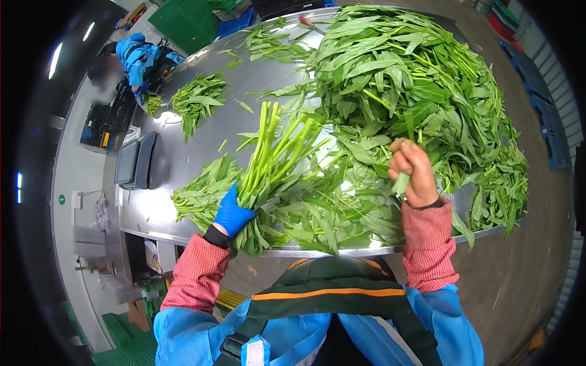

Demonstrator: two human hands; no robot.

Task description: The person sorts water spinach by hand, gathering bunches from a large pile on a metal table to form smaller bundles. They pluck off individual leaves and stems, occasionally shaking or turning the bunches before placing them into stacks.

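My left hand (pixel 234 213), in a blue glove, is wrapped round a bunch of water spinach (pixel 268 152). Its pale cut stems point up and away from me, while the leaves hang below the glove. My right hand (pixel 412 174) is bare and closed on a water spinach leaf (pixel 400 183), which pokes out under the fingers. Just beyond it rises a big heap of water spinach (pixel 390 73). Loose leaves (pixel 329 213) lie spread over the metal table (pixel 244 79) between my hands. Another bunch (pixel 207 183) rests left of my gloved hand.
A red-handled knife (pixel 307 22) lies at the table's far edge. A dark tray or scale (pixel 135 160) stands at the left edge. Another bunch (pixel 198 104) is farther off, near a co-worker (pixel 141 58) in blue. Green crates (pixel 186 24) are behind the table.
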